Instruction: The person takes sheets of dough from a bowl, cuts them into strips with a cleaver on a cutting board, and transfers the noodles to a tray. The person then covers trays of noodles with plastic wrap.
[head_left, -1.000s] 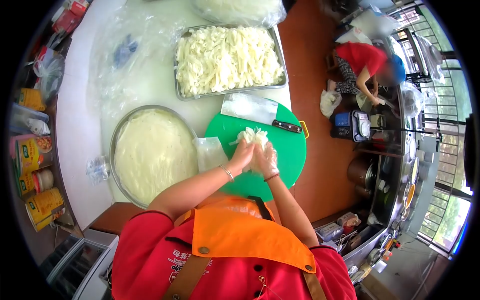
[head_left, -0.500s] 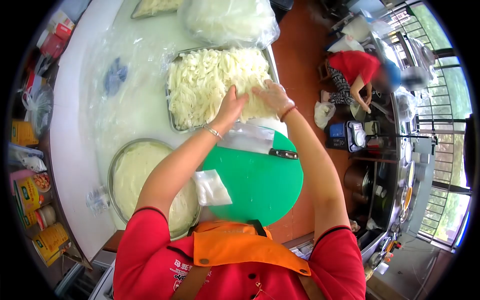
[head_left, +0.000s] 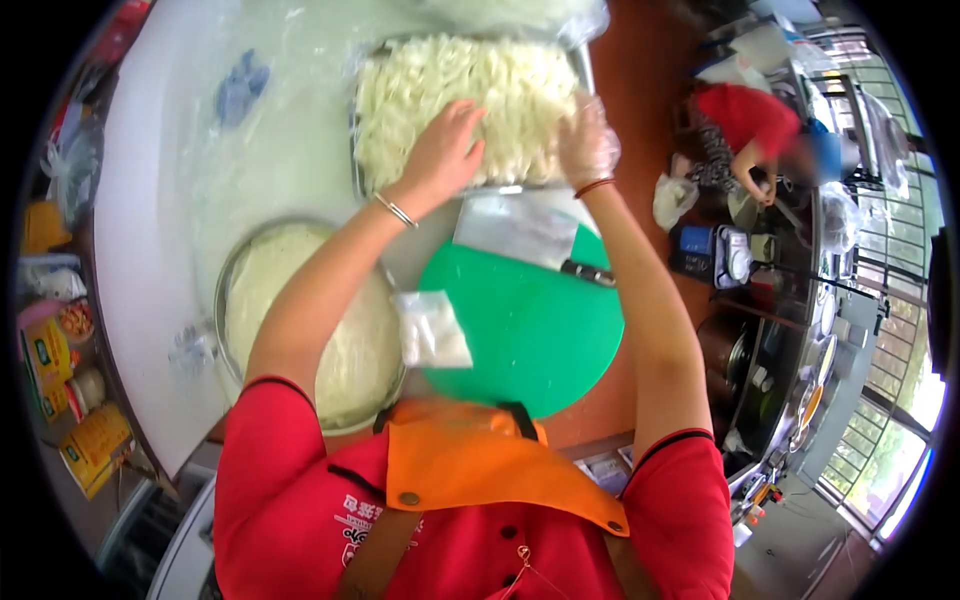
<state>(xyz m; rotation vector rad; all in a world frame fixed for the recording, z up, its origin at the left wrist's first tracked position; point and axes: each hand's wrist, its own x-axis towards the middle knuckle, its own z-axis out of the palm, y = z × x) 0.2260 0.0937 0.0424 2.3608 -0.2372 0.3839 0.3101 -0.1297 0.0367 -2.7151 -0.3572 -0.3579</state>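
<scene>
A metal tray (head_left: pixel 357 150) full of wide, pale flat noodles (head_left: pixel 500 85) lies in front of me. My left hand (head_left: pixel 442 155) is over the near part of the noodles, fingers and thumb apart, nothing in it. At the tray's right side, my right hand (head_left: pixel 588 145) wears a clear plastic glove; its slightly bent fingers rest against the noodles' right edge, thumb apart. Just below the tray, a cleaver (head_left: pixel 512 228) lies on a round green cutting board (head_left: pixel 525 325). A folded clear plastic piece (head_left: pixel 434 330) overlaps the board's left edge.
Left of the board stands a round metal pan (head_left: pixel 222 320) with a pale, smooth filling, partly under my left arm. A blue crumpled item (head_left: pixel 242 88) is on the plastic-covered table. Beyond the tray is a plastic bag (head_left: pixel 520 12). A person in red (head_left: pixel 750 115) works at right.
My hands have moved apart: the left has lifted off the noodles' near edge, and the right has shifted to the tray's right side. The view has tilted, so everything sits differently.
</scene>
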